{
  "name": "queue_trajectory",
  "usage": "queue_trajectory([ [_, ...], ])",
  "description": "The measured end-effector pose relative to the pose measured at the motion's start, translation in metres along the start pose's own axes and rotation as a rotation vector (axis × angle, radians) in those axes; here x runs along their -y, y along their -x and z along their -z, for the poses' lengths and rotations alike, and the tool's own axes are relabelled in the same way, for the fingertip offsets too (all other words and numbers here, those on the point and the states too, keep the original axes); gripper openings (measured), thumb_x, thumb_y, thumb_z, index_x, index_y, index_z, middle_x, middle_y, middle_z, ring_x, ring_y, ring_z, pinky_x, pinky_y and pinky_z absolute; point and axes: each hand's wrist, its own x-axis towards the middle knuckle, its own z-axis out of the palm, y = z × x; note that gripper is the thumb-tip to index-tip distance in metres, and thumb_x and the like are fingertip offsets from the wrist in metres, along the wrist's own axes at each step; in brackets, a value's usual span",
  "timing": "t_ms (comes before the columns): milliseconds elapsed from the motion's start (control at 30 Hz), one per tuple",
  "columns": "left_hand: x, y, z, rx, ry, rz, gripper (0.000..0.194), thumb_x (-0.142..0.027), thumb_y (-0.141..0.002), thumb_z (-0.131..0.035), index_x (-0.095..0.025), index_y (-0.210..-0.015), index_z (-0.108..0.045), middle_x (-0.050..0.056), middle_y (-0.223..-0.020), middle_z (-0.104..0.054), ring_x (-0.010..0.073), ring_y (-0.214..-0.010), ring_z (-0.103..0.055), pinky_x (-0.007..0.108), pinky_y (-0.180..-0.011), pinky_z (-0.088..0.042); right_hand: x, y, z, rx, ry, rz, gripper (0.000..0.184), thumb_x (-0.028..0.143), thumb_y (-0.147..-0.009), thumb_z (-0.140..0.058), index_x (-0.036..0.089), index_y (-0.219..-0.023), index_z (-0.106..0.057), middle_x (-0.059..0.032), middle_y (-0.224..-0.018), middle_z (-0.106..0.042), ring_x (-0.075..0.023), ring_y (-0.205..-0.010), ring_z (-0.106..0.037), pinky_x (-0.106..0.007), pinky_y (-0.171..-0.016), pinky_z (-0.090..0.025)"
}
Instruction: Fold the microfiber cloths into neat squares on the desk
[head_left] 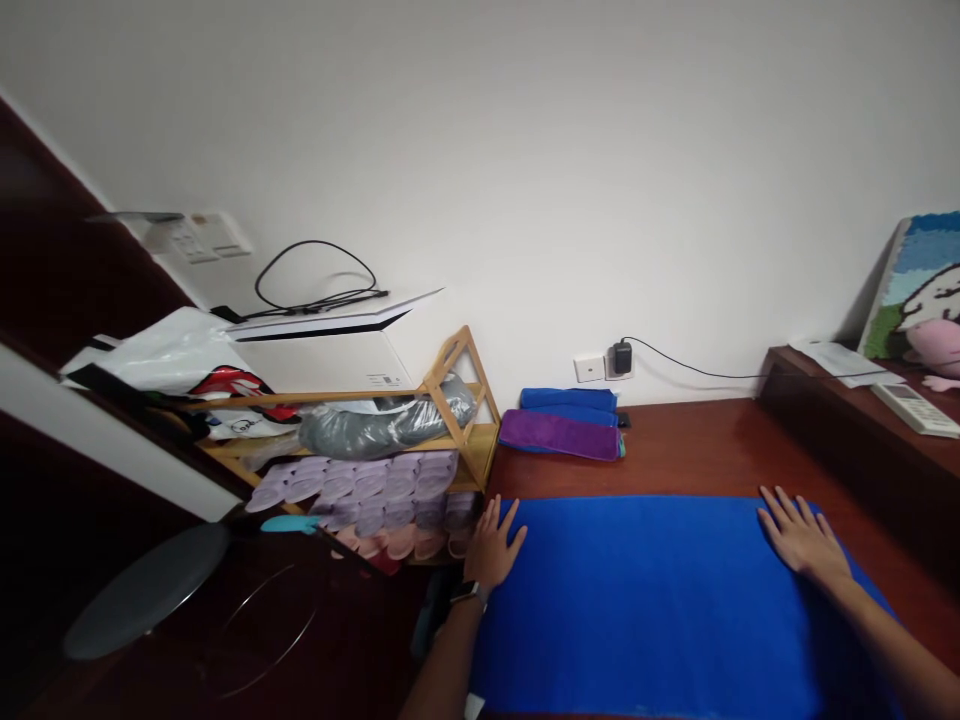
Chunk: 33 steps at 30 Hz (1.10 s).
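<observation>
A blue cloth [645, 600] lies spread flat on the reddish-brown wooden table [697, 440]. On its far left corner rests my left hand [493, 545], fingers spread, with a dark watch at the wrist. My right hand [804, 538] lies flat near the far right corner, its fingers apart as well. Neither hand grips anything. Beyond the cloth, towards the wall, sit a folded purple cloth [561, 435] and a folded blue cloth [570, 400] partly behind it.
Left of the table stands a wooden rack [472, 450] with lilac slippers [375, 478] and a white box [322, 360] on top. A round stool [150, 590] is lower left. A plugged-in charger [622, 357] trails its cable to a raised ledge [825, 385] holding a remote control [916, 408].
</observation>
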Motion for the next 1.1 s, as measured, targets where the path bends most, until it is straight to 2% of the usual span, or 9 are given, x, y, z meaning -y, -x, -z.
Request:
queue_trajectory([
  [100,-0.003,0.001,0.003,0.056,0.021,0.047,0.060,-0.056,-0.106,-0.044,-0.032,-0.161,-0.042,0.011,-0.173,-0.030,0.0339,-0.157,-0.032,0.053,-0.123,-0.037,-0.001,-0.004,0.006,0.037,0.034,-0.021,0.074,0.053,-0.098,-0.020,0.025,-0.167,-0.028,-0.0030,-0.174,-0.027,-0.0319,-0.160,-0.021,-0.054,-0.128,-0.022],
  [200,-0.005,0.001,0.006,0.091,0.043,0.075,0.061,-0.056,-0.106,-0.043,-0.032,-0.162,-0.039,0.010,-0.173,-0.028,0.0319,-0.158,-0.029,0.052,-0.126,-0.034,0.035,-0.003,0.024,0.028,0.078,-0.011,0.072,0.047,-0.100,-0.021,0.020,-0.165,-0.034,-0.0072,-0.171,-0.032,-0.0357,-0.158,-0.026,-0.058,-0.126,-0.025],
  [333,-0.006,0.002,0.008,0.101,0.060,0.073,0.062,-0.057,-0.106,-0.041,-0.032,-0.163,-0.038,0.011,-0.174,-0.027,0.0301,-0.160,-0.026,0.051,-0.127,-0.031,0.177,0.028,0.045,-0.119,-0.020,0.322,0.068,0.039,-0.102,-0.023,0.010,-0.161,-0.041,-0.0140,-0.168,-0.036,-0.0328,-0.159,-0.027,-0.057,-0.128,-0.022],
  [467,-0.003,0.002,0.003,0.093,0.062,0.075,0.066,-0.057,-0.106,-0.040,-0.027,-0.164,-0.036,0.012,-0.173,-0.029,0.0294,-0.159,-0.027,0.050,-0.127,-0.031,0.347,0.087,0.040,-0.019,-0.263,0.715,0.066,0.045,-0.104,-0.030,0.018,-0.164,-0.035,-0.0091,-0.169,-0.034,-0.0280,-0.159,-0.028,-0.052,-0.130,-0.021],
  [533,-0.001,0.001,-0.001,0.088,0.065,0.078,0.070,-0.058,-0.106,-0.038,-0.021,-0.165,-0.033,0.014,-0.172,-0.031,0.0290,-0.159,-0.028,0.049,-0.127,-0.031,0.396,0.107,0.031,0.087,-0.300,0.811,0.066,0.046,-0.105,-0.032,0.018,-0.165,-0.033,-0.0080,-0.170,-0.031,-0.0266,-0.159,-0.026,-0.051,-0.130,-0.020],
  [600,0.002,0.001,-0.005,0.082,0.065,0.082,0.073,-0.059,-0.105,-0.037,-0.017,-0.165,-0.031,0.015,-0.171,-0.032,0.0290,-0.159,-0.030,0.049,-0.128,-0.031,0.407,0.112,0.024,0.149,-0.296,0.825,0.067,0.048,-0.105,-0.030,0.018,-0.165,-0.032,-0.0078,-0.170,-0.030,-0.0261,-0.160,-0.024,-0.051,-0.131,-0.018],
  [733,0.004,-0.001,-0.011,0.062,0.057,0.087,0.074,-0.060,-0.105,-0.036,-0.016,-0.165,-0.031,0.015,-0.172,-0.031,0.0293,-0.159,-0.029,0.049,-0.127,-0.031,0.328,0.083,0.020,0.141,-0.241,0.712,0.069,0.054,-0.106,-0.025,0.019,-0.165,-0.031,-0.0071,-0.170,-0.031,-0.0251,-0.160,-0.023,-0.051,-0.131,-0.017],
  [967,0.006,-0.003,-0.016,0.015,0.033,0.070,0.071,-0.058,-0.105,-0.038,-0.017,-0.163,-0.035,0.016,-0.170,-0.035,0.0302,-0.157,-0.032,0.050,-0.126,-0.034,0.057,0.013,0.024,0.061,-0.039,0.173,0.076,0.048,-0.101,-0.015,0.012,-0.166,-0.030,-0.0133,-0.172,-0.028,-0.0312,-0.160,-0.018,-0.053,-0.129,-0.019],
  [1100,0.007,-0.004,-0.016,-0.002,0.003,0.044,0.071,-0.057,-0.104,-0.040,-0.019,-0.164,-0.034,0.016,-0.169,-0.038,0.0313,-0.156,-0.034,0.052,-0.125,-0.034,-0.012,0.001,0.023,0.014,-0.057,0.031,0.079,0.050,-0.100,-0.010,0.012,-0.167,-0.026,-0.0154,-0.172,-0.028,-0.0300,-0.161,-0.017,-0.051,-0.129,-0.018],
])
